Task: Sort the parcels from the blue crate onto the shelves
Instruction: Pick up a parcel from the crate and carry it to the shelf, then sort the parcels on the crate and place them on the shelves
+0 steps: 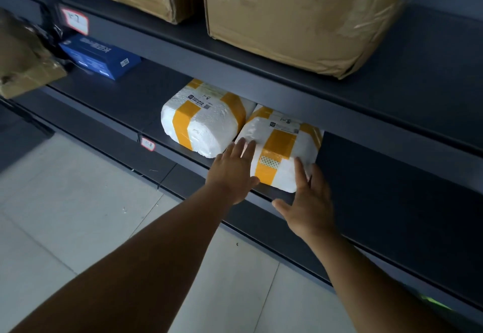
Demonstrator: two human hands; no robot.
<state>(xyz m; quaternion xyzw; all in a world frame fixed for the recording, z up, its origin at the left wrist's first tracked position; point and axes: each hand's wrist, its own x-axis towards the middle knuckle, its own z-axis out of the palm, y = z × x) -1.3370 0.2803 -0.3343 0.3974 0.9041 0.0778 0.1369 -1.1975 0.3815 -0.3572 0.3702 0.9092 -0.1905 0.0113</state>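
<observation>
Dark shelf (366, 188): both flat hands apparently touching foam parcel (277, 144).

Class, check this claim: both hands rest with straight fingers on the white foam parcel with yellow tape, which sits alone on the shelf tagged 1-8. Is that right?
Not quite. The parcel is not alone: a second white foam parcel with yellow tape sits right beside it, on its left, as the head view shows. The rest holds: left hand and right hand rest on it with straight fingers, on the shelf tagged 1-8.

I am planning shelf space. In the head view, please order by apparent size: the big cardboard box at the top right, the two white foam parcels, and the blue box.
1. Big cardboard box, cropped by the frame.
2. Left foam parcel and right foam parcel: alike, not ranked.
3. Blue box, though it sits farther away.
</observation>
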